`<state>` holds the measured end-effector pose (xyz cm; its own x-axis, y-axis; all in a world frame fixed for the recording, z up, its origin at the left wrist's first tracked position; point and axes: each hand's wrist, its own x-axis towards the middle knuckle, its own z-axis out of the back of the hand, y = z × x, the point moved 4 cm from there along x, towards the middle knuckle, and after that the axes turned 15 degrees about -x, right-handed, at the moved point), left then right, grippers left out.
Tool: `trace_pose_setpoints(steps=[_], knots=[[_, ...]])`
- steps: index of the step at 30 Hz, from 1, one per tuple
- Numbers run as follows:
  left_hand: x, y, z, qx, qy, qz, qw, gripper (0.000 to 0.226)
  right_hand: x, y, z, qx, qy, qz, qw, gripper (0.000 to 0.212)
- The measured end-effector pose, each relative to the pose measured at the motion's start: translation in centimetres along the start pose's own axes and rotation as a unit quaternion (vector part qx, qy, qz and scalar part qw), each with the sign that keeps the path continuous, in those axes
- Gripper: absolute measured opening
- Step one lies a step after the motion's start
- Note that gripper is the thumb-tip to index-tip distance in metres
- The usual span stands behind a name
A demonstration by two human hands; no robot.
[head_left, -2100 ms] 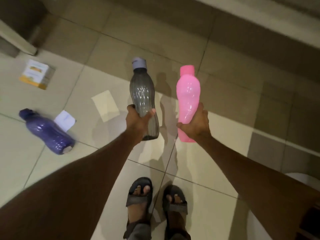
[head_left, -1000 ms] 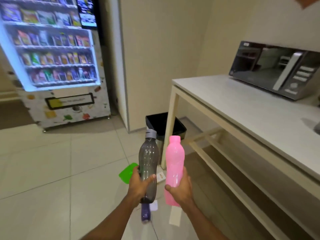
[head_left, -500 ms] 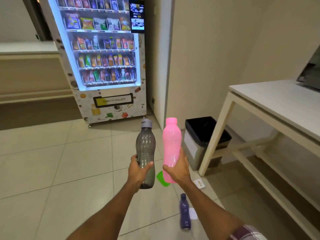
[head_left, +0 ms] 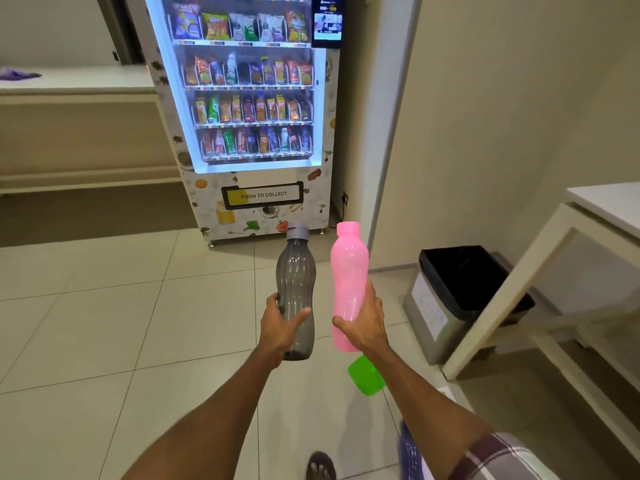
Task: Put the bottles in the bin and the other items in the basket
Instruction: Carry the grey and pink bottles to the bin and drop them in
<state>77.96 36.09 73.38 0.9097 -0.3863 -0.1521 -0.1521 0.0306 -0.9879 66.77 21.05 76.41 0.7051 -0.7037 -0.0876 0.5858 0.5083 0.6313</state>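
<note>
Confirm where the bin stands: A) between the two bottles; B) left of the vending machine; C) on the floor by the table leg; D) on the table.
C: the bin stands on the floor beside the table leg, right of the pink bottle.

The left forearm (head_left: 214,417) and right forearm (head_left: 426,407) are left bare, a checked sleeve (head_left: 498,457) in maroon, grey and white is worn on the right upper arm, and a dark open-toed sandal (head_left: 320,459) is worn on one foot.
</note>
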Motion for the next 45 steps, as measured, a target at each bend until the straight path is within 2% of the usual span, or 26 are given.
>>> trace_pose_setpoints(steps=[7,15,24,35,39,45], knots=[[12.7,-1.5,-2.5,-0.006,0.003,0.019,1.000,0.074,12.4,2.1,-1.6,-0.001,0.007,-0.021,1.000,0.101],[25.8,-4.9,-7.0,-0.002,0.048,0.016,0.999,0.073,25.5,4.1,-0.9,0.003,-0.022,-0.032,0.999,0.104],[41.4,-6.0,-12.9,0.033,0.146,0.018,0.989,0.072,38.9,3.9,-1.5,0.017,-0.067,-0.118,0.991,0.102],[55.7,-7.3,-23.0,0.077,0.317,0.052,0.944,0.061,50.2,2.4,-0.1,0.066,-0.151,-0.255,0.953,0.104],[58.8,-6.9,-28.4,0.103,0.368,0.057,0.922,0.053,53.2,-0.6,1.1,0.069,-0.167,-0.314,0.932,0.104],[61.5,-4.1,-38.2,0.139,0.423,0.093,0.890,0.057,57.3,-7.3,3.4,0.080,-0.183,-0.388,0.900,0.100]])
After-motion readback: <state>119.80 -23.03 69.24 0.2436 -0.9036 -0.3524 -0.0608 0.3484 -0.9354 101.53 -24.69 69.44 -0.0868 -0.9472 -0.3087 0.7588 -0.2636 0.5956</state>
